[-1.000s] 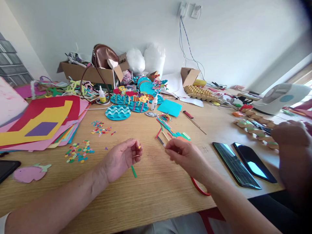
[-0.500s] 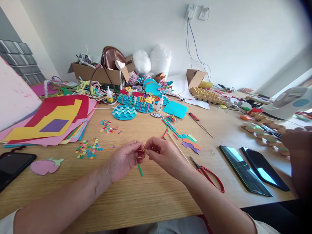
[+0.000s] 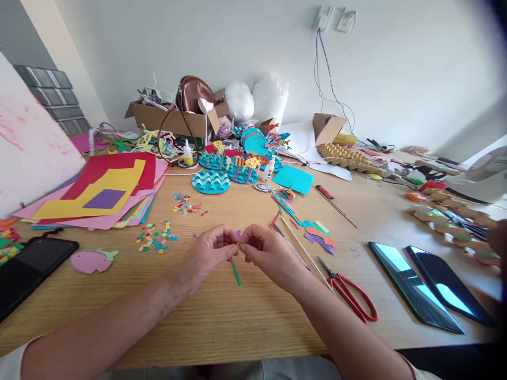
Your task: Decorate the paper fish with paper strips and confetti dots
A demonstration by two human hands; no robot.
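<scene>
Above the wooden surface (image 3: 222, 327), the left hand (image 3: 209, 252) and right hand (image 3: 267, 253) are close together, each grip pinched on a tiny yellow piece (image 3: 238, 243) near the green strip (image 3: 236, 273). Soft, steady pinches should stop it bending or slipping.

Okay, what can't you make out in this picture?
Head view: yellow bit between left hand and right hand, too small and partly covered by them.
Head view: green strip, upper end hidden behind the hands.
Head view: black phone, cut off by left edge.
Head view: white machine, blurred, cut off by right edge.
</scene>
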